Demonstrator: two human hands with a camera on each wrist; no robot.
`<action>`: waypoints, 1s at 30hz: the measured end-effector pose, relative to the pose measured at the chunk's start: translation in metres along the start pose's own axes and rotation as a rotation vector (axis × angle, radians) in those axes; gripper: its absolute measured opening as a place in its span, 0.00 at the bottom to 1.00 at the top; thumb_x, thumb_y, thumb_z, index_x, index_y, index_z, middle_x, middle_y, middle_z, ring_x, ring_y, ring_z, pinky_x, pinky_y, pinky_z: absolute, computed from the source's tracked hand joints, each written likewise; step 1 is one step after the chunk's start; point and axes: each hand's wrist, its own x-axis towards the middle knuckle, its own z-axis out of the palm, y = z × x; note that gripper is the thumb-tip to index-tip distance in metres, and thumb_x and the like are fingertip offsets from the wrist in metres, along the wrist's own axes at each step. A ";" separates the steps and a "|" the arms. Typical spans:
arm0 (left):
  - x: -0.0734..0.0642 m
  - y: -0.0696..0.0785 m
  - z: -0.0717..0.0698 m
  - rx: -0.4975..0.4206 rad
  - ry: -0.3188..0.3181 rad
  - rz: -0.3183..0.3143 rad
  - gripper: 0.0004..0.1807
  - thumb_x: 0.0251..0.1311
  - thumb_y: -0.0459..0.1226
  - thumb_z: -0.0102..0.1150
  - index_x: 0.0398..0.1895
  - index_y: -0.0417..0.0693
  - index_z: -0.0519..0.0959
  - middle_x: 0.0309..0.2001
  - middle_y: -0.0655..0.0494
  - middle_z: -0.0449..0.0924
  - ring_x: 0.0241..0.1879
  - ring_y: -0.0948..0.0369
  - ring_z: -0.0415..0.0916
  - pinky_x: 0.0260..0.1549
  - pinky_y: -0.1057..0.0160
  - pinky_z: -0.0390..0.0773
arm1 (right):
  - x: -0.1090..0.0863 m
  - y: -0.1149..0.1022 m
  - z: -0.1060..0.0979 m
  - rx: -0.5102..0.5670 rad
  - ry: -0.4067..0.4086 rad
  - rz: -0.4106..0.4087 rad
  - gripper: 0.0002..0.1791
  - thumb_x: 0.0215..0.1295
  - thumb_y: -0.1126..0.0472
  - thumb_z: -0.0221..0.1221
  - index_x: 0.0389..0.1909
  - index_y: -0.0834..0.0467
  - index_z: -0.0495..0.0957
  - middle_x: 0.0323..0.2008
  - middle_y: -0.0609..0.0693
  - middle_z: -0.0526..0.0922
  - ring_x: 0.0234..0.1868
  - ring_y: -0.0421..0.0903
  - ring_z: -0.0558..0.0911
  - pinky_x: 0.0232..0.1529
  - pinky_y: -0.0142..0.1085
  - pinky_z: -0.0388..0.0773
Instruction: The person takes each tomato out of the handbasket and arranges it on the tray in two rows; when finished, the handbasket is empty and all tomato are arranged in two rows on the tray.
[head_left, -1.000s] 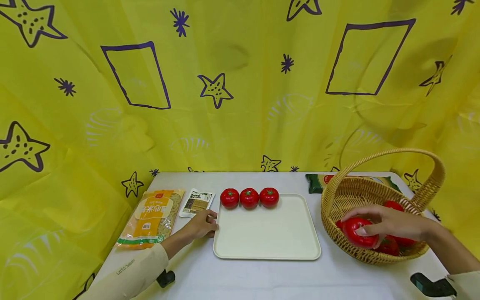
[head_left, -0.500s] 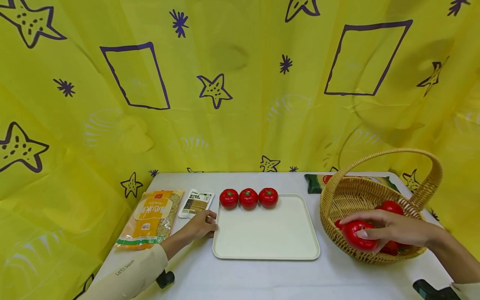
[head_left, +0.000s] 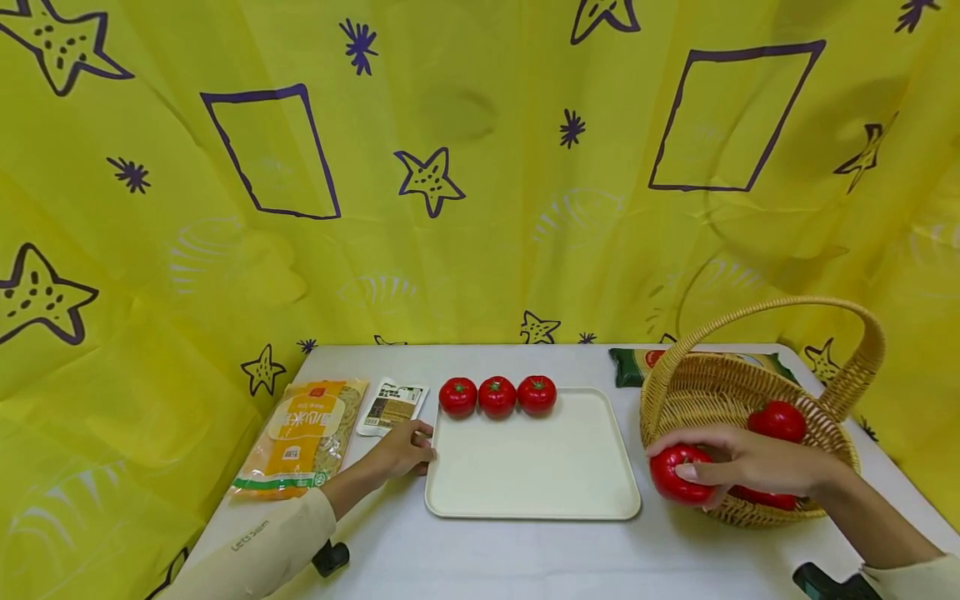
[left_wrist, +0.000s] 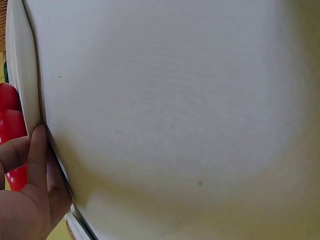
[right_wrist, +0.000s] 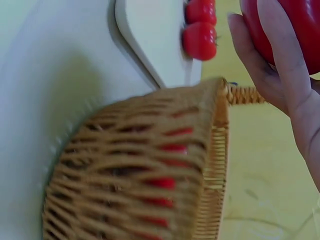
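Observation:
My right hand point(head_left: 765, 465) grips a red tomato point(head_left: 677, 477) by its sides, above the left rim of the wicker basket point(head_left: 701, 390). In the right wrist view the held tomato point(right_wrist: 295, 35) is up above the basket's rim. Other tomatoes point(head_left: 780, 421) lie inside the basket, partly hidden by my hand and the weave. The left hand point(head_left: 400, 450) pinches the left edge of a cream tray point(head_left: 536, 471); its thumb and finger meet at the rim in the left wrist view. Three tomatoes point(head_left: 497, 397) sit side by side along the tray's back left edge.
Left of the tray lie a small white pouch point(head_left: 393, 405) and a large orange-labelled bag point(head_left: 303, 437). A green packet point(head_left: 628, 367) lies behind the basket, whose tall handle point(head_left: 795, 302) arches over it. A yellow patterned curtain point(head_left: 495, 275) hangs behind the white table point(head_left: 525, 558).
My right hand has carried the tomato leftward from inside the basket to its left rim, uncovering another tomato behind. The left hand and the tray have stayed in place.

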 end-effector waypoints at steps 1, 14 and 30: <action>0.000 0.000 0.000 0.003 0.001 0.000 0.19 0.57 0.23 0.62 0.53 0.31 0.73 0.33 0.48 0.73 0.29 0.58 0.74 0.29 0.63 0.87 | 0.002 0.001 0.001 -0.002 0.010 0.003 0.23 0.78 0.67 0.45 0.70 0.60 0.66 0.63 0.40 0.74 0.55 0.43 0.80 0.44 0.51 0.88; -0.001 0.001 0.000 0.021 0.010 -0.006 0.20 0.58 0.24 0.62 0.54 0.31 0.74 0.34 0.48 0.74 0.29 0.59 0.74 0.29 0.64 0.86 | 0.034 0.007 0.020 -0.099 0.136 -0.031 0.34 0.62 0.68 0.66 0.69 0.59 0.65 0.62 0.65 0.68 0.56 0.47 0.78 0.50 0.41 0.86; -0.001 0.003 0.000 0.021 -0.008 -0.006 0.20 0.58 0.24 0.62 0.54 0.31 0.73 0.34 0.48 0.74 0.29 0.59 0.74 0.29 0.65 0.86 | 0.078 0.010 0.027 -0.158 0.289 -0.038 0.37 0.62 0.64 0.67 0.71 0.54 0.64 0.65 0.68 0.67 0.57 0.63 0.73 0.49 0.39 0.86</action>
